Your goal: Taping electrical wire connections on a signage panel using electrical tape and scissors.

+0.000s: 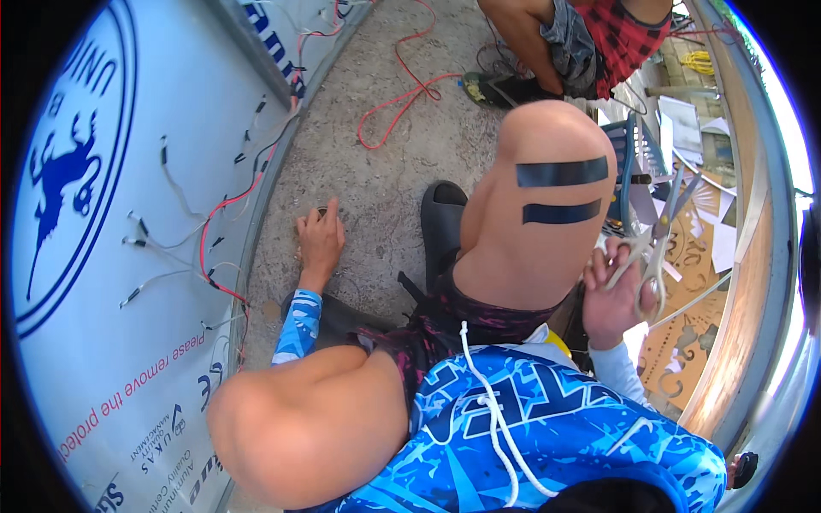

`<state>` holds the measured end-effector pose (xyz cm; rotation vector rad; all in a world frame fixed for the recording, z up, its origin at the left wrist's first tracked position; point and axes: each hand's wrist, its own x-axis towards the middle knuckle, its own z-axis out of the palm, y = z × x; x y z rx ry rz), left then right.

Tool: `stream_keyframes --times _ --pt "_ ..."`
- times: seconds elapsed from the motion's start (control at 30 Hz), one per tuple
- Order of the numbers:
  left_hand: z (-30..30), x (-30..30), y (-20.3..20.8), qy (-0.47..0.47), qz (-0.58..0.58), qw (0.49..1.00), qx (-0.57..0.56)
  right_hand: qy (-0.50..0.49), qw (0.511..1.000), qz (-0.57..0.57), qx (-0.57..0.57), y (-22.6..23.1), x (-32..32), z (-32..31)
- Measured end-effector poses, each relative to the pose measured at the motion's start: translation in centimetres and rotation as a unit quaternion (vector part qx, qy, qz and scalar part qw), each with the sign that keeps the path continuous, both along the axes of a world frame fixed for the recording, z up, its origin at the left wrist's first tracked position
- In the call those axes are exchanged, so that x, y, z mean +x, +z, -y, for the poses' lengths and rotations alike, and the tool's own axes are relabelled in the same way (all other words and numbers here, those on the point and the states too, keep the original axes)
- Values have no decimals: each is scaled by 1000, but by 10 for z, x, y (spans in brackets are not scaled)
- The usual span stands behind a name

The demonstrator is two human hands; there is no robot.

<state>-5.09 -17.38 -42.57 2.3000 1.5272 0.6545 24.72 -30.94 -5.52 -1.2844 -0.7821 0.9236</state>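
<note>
My left hand [320, 246] reaches down to the concrete floor beside the panel, its fingers bent together. A small dark thing shows at its fingertips, mostly hidden by them; its kind I cannot make out. At the right, my right hand [612, 295] holds a pair of scissors [652, 272] with pale handles, fingers through the loops. The blades point up and away from me, slightly parted. Two strips of black tape, a wider one [561, 173] and a narrower one [562, 212], are stuck across my raised right knee.
A white printed panel [128, 282] stands at the left, with several short wires and a red wire [203, 244] on it. Red cable [400, 111] loops over the floor. Another person's shoe [500, 89] is at the top. Paper scraps and a cut-out brown sheet [684, 299] lie right.
</note>
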Motion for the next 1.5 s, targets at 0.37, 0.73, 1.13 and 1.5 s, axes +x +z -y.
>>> stream_keyframes --times 0.37,0.73,1.13,1.5 --pt "25 -19 -5 -8 -26 1000 5 -38 977 -13 -207 -126 41 -38" --pt "-57 -61 193 -223 129 946 -196 -54 960 186 -204 -155 -2 -89" --pt "-102 -3 365 -103 419 735 -523 63 919 329 -208 -204 -13 -166" --pt "-97 -1 417 -46 490 800 -344 107 962 143 -207 -131 18 -223"
